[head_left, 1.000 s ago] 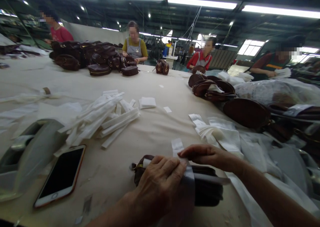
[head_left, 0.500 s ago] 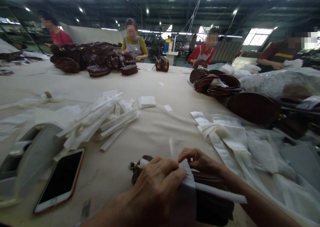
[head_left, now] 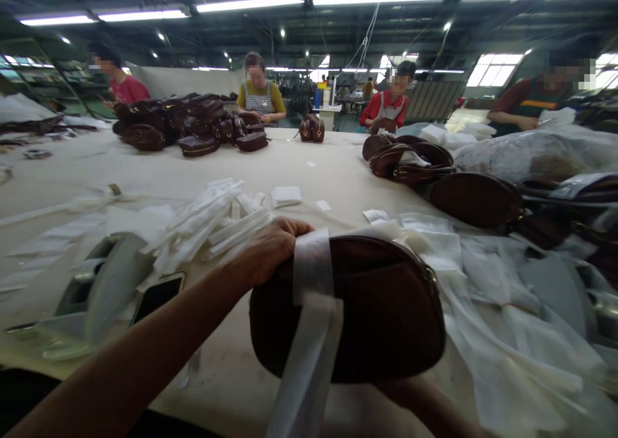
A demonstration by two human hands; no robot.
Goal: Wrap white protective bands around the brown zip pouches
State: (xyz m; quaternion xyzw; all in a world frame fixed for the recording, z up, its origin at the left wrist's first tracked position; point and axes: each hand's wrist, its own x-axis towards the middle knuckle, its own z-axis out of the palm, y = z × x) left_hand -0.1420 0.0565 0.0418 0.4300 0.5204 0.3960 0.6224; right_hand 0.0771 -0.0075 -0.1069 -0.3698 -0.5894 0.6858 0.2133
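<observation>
A dark brown oval leather bag (head_left: 386, 309) is raised on edge in front of me, its broad side facing me and a zip with gold hardware along its right edge. A translucent white strip (head_left: 313, 267) wraps over its top and hangs loose down the front. My left hand (head_left: 275, 248) is closed on the bag's upper left edge, beside the strip. From below comes my right hand (head_left: 415, 396); only part of it or its wrist shows under the bag, and its fingers are hidden.
White strips (head_left: 193, 225) lie in a heap on the left, near a tape dispenser (head_left: 109, 290) and a phone (head_left: 157, 296). Translucent sheets (head_left: 487, 322) cover the right side. Brown bags (head_left: 410, 158) are piled there and at the far left. Several co-workers (head_left: 263, 96) stand across the table.
The bag has been lifted from the table and turned broad side towards me. My left hand has moved up to its top edge; my right hand has gone underneath. The strip now hangs down the front.
</observation>
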